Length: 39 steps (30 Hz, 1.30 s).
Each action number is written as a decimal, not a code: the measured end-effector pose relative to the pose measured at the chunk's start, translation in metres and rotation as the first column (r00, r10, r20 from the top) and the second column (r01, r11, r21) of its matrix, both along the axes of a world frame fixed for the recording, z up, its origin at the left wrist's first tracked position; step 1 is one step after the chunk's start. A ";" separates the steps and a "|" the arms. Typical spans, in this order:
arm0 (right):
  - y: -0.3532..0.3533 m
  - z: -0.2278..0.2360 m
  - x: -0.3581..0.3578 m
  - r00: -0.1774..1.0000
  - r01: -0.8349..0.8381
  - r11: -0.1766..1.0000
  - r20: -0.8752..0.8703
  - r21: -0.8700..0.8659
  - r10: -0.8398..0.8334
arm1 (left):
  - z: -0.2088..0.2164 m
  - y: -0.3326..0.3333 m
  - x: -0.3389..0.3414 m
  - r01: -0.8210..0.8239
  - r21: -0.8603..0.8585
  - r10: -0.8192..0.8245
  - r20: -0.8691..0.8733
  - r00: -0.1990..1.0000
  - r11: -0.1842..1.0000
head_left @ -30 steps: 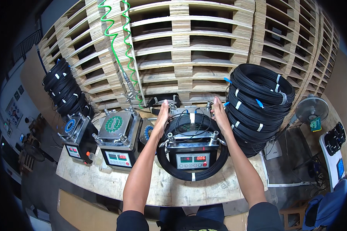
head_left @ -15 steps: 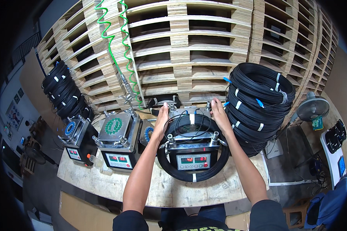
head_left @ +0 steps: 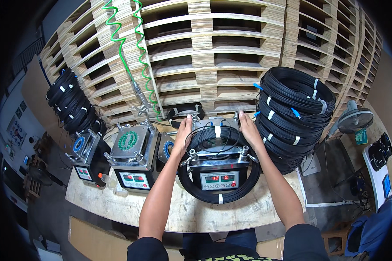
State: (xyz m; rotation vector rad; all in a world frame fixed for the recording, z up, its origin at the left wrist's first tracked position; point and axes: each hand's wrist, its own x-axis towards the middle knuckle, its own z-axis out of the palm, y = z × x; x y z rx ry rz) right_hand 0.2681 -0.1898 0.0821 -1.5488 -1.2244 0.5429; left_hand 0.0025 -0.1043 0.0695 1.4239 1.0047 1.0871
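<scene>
A black cable coil (head_left: 220, 198) with white ties hangs around the front of a metal-topped polishing machine (head_left: 220, 164). Loose cable loops and two blue-tipped leads lie over the machine's top, partly covering a ring of green connectors (head_left: 214, 142). My left hand (head_left: 185, 131) is closed at the far left corner clamp (head_left: 194, 117), its thumb pointing up. My right hand (head_left: 248, 129) closes the same way at the far right corner clamp (head_left: 236, 116). The fingers curl mostly out of sight on the outer sides. Both near corner clamps (head_left: 245, 150) stand untouched.
Two similar machines stand left, one with a green connector ring (head_left: 127, 141), one with a blue ring (head_left: 79, 144). Tall stacks of black cable coils (head_left: 292, 122) rise at right and far left (head_left: 72, 102). A green air hose (head_left: 117, 37) hangs before pallets (head_left: 235, 56). A fan (head_left: 355, 117) stands right.
Both hands stay at the far corner clamps with hardly any movement. The view has shifted slightly, and the red digits on the machine's right-hand display have changed.
</scene>
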 end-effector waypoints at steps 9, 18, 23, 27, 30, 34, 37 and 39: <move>-0.007 0.005 -0.007 0.990 -0.022 0.999 -0.139 0.035 0.027 | 0.030 -0.028 0.002 -0.083 -0.039 0.081 -0.053 0.995 0.996; 0.000 0.002 -0.002 0.987 0.097 0.995 0.133 -0.035 -0.091 | 0.003 -0.001 -0.005 -0.114 0.136 0.135 -0.155 0.979 0.984; -0.001 -0.003 0.012 0.999 -0.033 0.999 0.015 0.011 0.033 | 0.016 -0.017 0.009 -0.103 0.097 0.113 -0.107 0.988 0.990; 0.007 -0.013 0.012 0.999 -0.035 0.998 -0.016 0.048 0.036 | 0.010 -0.012 0.006 -0.160 0.111 0.165 -0.042 0.985 0.981; 0.004 -0.012 0.005 0.999 -0.015 0.998 -0.043 0.064 0.017 | 0.011 -0.015 0.003 -0.118 0.079 0.125 -0.083 0.989 0.990; 0.002 -0.011 0.009 0.999 0.015 0.999 -0.043 0.048 -0.013 | 0.025 -0.025 0.007 -0.081 0.071 0.093 -0.189 0.977 0.994; 0.005 -0.011 0.004 0.997 0.059 0.995 0.051 0.082 -0.063 | 0.002 -0.004 0.001 -0.052 0.064 0.059 -0.096 0.994 0.997; 0.004 -0.006 -0.004 0.995 0.069 0.996 0.062 0.049 -0.072 | -0.009 0.006 -0.006 -0.104 0.184 0.129 -0.130 0.983 0.977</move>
